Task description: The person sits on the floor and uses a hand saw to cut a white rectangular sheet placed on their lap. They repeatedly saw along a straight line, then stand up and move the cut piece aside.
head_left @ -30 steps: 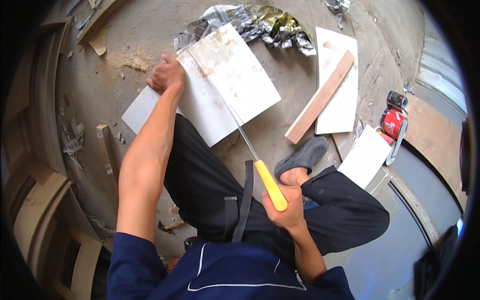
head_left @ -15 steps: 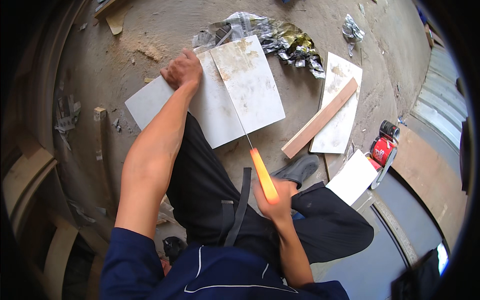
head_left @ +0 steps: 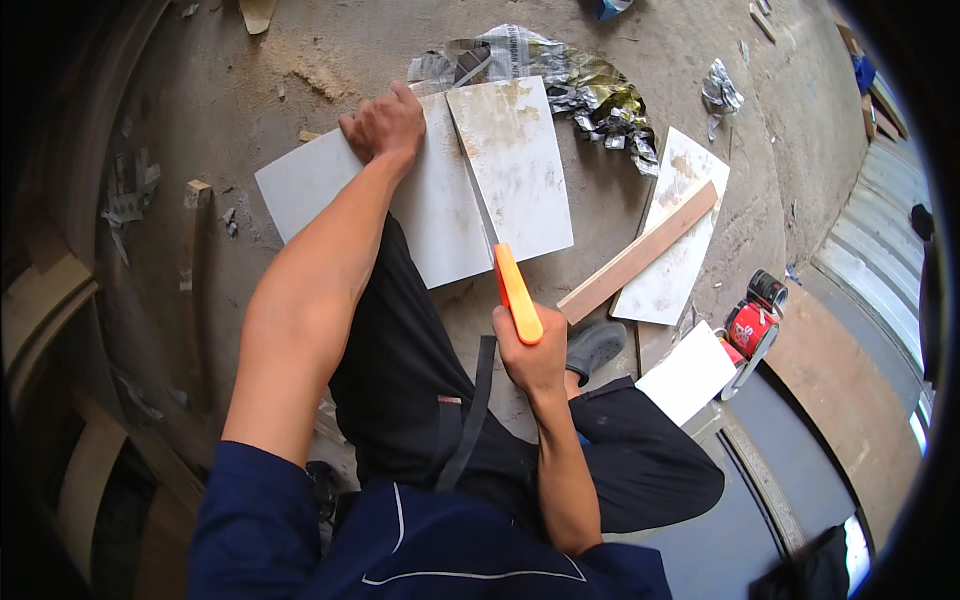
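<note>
A white board (head_left: 430, 215) with brownish stains lies across my bent left leg. A long cut line divides it from the far edge toward me, and the right-hand part (head_left: 525, 175) tilts slightly. At the far edge my left hand (head_left: 386, 130) is closed over the board, its arm stretched straight. My right hand (head_left: 536, 358) is wrapped round the orange handle of a handsaw (head_left: 516, 290). The saw's thin blade sits in the cut, mostly hidden, with its handle close to the board's near edge.
Crumpled foil-like sheet (head_left: 600, 100) lies behind the board. To the right, a reddish wood strip (head_left: 640, 250) rests on another white board (head_left: 685, 170). Red and black cans (head_left: 750, 325) stand near a small white panel (head_left: 688, 375). Sawdust (head_left: 325, 75) covers the floor at far left.
My right hand has pushed the saw forward, away from me, so its handle is now near the board's edge. My left hand keeps its hold. The view has shifted slightly.
</note>
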{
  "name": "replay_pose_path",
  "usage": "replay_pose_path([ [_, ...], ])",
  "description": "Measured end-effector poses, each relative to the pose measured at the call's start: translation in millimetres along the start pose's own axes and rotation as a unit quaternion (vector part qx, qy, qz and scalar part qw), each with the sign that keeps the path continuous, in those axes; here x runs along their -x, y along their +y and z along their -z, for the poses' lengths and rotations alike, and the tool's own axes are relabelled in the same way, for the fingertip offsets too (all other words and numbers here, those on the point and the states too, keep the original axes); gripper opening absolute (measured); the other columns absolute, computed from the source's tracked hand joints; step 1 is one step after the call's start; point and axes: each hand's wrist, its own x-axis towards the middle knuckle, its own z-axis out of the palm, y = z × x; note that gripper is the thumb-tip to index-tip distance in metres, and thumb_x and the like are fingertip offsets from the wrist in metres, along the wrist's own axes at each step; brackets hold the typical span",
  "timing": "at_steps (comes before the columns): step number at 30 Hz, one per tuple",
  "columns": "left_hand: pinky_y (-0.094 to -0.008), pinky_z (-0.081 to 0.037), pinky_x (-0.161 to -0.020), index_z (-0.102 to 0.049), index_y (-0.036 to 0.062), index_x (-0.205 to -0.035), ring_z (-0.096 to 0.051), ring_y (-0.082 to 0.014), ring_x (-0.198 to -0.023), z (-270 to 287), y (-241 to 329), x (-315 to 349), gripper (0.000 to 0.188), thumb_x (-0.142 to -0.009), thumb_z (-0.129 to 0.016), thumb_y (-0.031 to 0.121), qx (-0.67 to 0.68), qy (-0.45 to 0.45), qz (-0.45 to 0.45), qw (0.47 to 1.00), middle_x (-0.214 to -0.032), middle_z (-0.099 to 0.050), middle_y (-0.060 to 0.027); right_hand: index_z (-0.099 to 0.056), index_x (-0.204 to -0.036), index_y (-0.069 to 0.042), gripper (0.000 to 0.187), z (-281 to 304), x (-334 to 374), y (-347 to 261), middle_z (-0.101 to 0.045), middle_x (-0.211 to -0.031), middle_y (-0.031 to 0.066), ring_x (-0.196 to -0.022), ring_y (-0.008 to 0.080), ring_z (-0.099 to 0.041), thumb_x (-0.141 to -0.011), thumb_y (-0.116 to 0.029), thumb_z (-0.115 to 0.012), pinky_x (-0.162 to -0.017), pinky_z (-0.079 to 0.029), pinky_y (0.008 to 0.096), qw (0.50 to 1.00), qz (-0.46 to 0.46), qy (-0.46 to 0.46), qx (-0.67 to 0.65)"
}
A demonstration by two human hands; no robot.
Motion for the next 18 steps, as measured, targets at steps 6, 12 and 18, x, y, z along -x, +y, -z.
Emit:
replay_pose_path([
  [6,-0.0394,-0.034,-0.092,-0.074,0.0031,-0.080,-0.064,-0.0291,-0.083,-2,3,6,0.057,-0.097,-0.032,0.038,0.002,0.010,-0.023,1.000,-0.082,-0.070,-0.0166,-0.055,-0.066,0.002,0.019,24,73,-20,-0.051,-0.051,0.0101,-0.044,0.0173,-0.049,-0.080,-0.007,-0.064,-0.046,-0.039,0.0328,0.998,0.016,0.022,0.059],
  [12,-0.0387,-0.033,-0.096,-0.075,0.0046,-0.091,-0.064,-0.0310,-0.091,1,1,5,0.059,-0.096,-0.030,0.043,-0.003,-0.026,-0.005,1.000,-0.089,-0.070,-0.0183,-0.053,-0.066,0.002,0.022,-9,20,11,-0.047,-0.052,0.0139,-0.044,0.0205,-0.045,-0.081,-0.010,-0.064,-0.047,-0.037,0.0343,0.998,0.016,0.017,0.053],
  [18,-0.0390,-0.033,-0.092,-0.073,0.0029,-0.079,-0.065,-0.0283,-0.086,-1,5,4,0.058,-0.096,-0.032,0.040,0.015,0.013,-0.020,1.000,-0.084,-0.070,-0.0175,-0.054,-0.068,0.002,0.020,2,31,-22,-0.048,-0.052,0.0137,-0.044,0.0199,-0.047,-0.081,-0.009,-0.064,-0.047,-0.038,0.0341,0.998,0.026,0.038,0.043],
])
